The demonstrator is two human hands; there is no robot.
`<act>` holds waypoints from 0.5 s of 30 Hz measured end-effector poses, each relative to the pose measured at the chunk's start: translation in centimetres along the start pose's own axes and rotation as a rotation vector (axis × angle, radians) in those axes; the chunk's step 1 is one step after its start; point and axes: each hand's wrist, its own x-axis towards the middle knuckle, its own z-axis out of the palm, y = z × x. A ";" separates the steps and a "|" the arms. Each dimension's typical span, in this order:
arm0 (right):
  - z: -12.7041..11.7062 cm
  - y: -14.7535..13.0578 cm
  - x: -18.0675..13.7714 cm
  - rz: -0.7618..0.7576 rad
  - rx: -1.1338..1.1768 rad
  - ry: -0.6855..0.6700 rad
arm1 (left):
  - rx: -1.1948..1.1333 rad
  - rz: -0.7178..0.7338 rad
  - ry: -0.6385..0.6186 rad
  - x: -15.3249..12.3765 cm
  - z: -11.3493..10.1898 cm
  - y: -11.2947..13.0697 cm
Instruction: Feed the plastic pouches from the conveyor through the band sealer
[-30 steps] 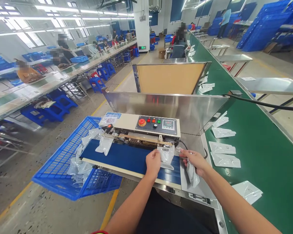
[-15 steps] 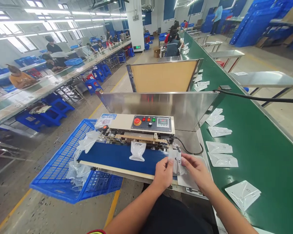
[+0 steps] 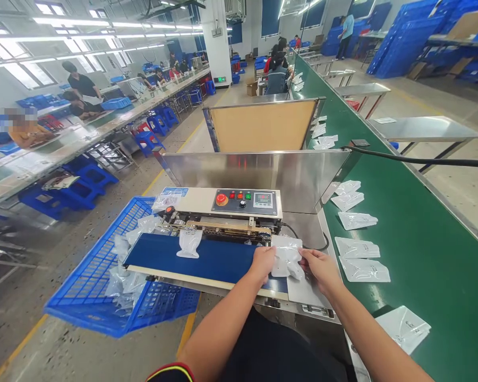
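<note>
A white plastic pouch (image 3: pixel 286 256) is stretched between my hands at the right end of the sealing machine's blue belt (image 3: pixel 227 260). My left hand (image 3: pixel 263 263) pinches its left edge and my right hand (image 3: pixel 319 268) pinches its right edge. Behind the belt stands the band sealing machine (image 3: pixel 199 200), with a red stop knob and a small display. Another white pouch (image 3: pixel 189 244) hangs from the sealing band and lies on the belt further left. What is inside the held pouch cannot be seen.
A blue crate (image 3: pixel 83 297) with sealed pouches stands below the belt's left end. To the right runs a green conveyor (image 3: pixel 434 265) with several white pouches (image 3: pixel 364 269). A metal panel (image 3: pixel 255 170) rises behind the machine, and a black cable (image 3: pixel 422 161) crosses the conveyor.
The pouch on the belt has travelled left along the machine. The pouch in my hands is now spread flatter and wider, and another pouch has left the belt's left end.
</note>
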 end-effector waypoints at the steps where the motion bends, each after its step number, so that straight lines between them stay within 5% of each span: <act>1: 1.0 -0.3 0.3 0.010 -0.014 -0.014 | -0.013 -0.002 0.020 0.5 -0.4 0.2; 5: 4.4 -1.2 0.3 -0.005 -0.046 -0.094 | -0.067 0.022 0.088 1.3 -3.3 1.4; 8: 3.0 -1.0 -0.8 -0.069 -0.098 -0.124 | -0.084 0.030 0.110 0.8 -6.0 2.1; 11: -4.2 0.8 -2.4 -0.213 -0.299 0.080 | -0.079 0.130 0.261 -0.8 -8.7 2.4; 13: -11.3 3.2 -4.1 -0.214 -0.470 0.435 | -0.051 0.279 0.449 -2.3 -10.2 2.3; 15: -18.4 6.7 -6.7 -0.016 -0.613 0.868 | -0.018 0.393 0.557 -4.0 -11.4 2.0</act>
